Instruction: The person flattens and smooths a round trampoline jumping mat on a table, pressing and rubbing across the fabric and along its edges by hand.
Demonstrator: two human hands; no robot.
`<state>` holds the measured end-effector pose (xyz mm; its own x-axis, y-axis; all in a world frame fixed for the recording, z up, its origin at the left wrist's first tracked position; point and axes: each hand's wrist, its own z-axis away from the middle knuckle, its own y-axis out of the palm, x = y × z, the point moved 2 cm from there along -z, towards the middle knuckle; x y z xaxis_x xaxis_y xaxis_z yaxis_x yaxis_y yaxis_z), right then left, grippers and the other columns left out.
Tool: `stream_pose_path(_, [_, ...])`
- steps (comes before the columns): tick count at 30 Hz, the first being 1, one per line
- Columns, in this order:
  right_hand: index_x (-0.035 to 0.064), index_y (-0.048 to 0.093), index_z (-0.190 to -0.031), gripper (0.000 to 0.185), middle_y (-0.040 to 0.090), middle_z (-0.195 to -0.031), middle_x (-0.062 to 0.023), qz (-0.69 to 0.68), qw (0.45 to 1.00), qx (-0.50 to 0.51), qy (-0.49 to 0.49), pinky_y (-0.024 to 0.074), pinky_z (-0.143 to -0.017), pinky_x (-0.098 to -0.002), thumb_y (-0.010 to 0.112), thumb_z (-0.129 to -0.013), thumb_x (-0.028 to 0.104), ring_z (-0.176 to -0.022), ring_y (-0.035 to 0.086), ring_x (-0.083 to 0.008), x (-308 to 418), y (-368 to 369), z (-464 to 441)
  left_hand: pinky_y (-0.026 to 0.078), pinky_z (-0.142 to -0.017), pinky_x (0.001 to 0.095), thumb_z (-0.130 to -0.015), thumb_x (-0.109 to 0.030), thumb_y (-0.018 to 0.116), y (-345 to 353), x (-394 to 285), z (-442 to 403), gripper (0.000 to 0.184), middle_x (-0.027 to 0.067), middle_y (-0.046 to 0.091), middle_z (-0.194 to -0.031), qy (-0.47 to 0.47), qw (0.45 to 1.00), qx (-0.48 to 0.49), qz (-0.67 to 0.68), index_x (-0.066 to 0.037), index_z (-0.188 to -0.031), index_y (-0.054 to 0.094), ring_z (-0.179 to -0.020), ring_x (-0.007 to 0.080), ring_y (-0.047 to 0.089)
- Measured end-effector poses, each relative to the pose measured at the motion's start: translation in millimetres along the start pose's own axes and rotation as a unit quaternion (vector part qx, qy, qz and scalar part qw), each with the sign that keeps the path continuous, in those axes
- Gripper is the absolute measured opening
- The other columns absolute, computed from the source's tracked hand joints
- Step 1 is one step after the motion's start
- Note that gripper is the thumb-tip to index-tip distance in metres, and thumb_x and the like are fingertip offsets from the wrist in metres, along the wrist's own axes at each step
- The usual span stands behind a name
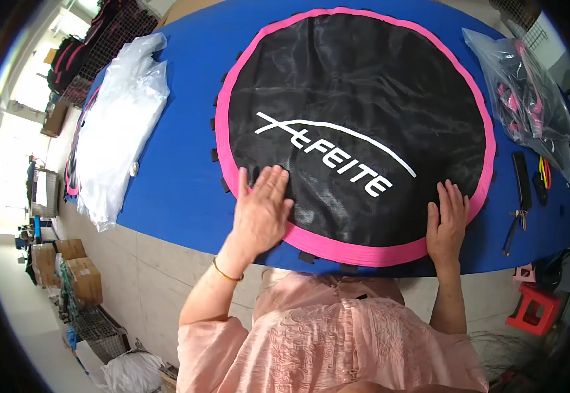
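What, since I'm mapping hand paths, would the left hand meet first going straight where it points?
The left hand would probably meet the white printed logo on the round black fabric mat; exact height is uncertain.

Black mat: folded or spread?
Spread: the black mat lies open on the blue table, its pink border showing nearly all round, white lettering in full view.

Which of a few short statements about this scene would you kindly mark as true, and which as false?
1. The left hand and the right hand both rest on the round mat. True.
2. The mat is trimmed in green. False: its rim is pink.
3. A bracelet circles the left wrist. True.
4. The surface under the mat is white. False: the table is blue.
5. The mat's lettering is white. True.
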<state>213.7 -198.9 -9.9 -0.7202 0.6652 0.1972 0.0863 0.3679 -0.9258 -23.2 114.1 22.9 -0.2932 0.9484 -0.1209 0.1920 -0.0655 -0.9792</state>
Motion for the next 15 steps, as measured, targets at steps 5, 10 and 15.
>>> stream_pose_path(5, [0.0042,0.059,-0.145,0.041,0.055,-0.152,-0.0174,0.015,1.000,-0.002,-0.009,0.0273,-0.125,-0.0566,0.053,-0.110,0.026,-0.145,0.047,-0.0360,1,1,0,0.023,-0.124,0.0661,-0.099,-0.022,0.062,5,1,-24,0.052,0.0219,0.061,-0.146,0.004,0.999,-0.034,-0.002,0.004,-0.143,0.058,-0.139,0.0358,0.055])
stream_pose_path(10, [0.0055,0.059,-0.146,0.041,0.055,-0.153,-0.0167,0.010,1.000,0.000,-0.002,0.0284,-0.126,-0.0538,0.052,-0.111,0.025,-0.146,0.048,-0.0349,3,-3,0,0.026,-0.122,0.0673,-0.098,-0.020,0.062,19,16,-58,0.050,0.0204,0.063,-0.144,0.027,0.998,-0.060,-0.022,0.004,-0.142,0.059,-0.136,0.0359,0.057])
stream_pose_path(15, [0.0057,0.059,-0.146,0.041,0.056,-0.152,-0.0166,0.006,1.000,-0.010,-0.003,0.0287,-0.126,-0.0537,0.052,-0.111,0.025,-0.145,0.049,-0.0349,2,-2,0,0.024,-0.123,0.0672,-0.098,-0.020,0.062,8,-3,-28,0.052,0.0208,0.061,-0.146,0.030,0.999,-0.040,-0.013,0.004,-0.144,0.057,-0.138,0.0359,0.055])
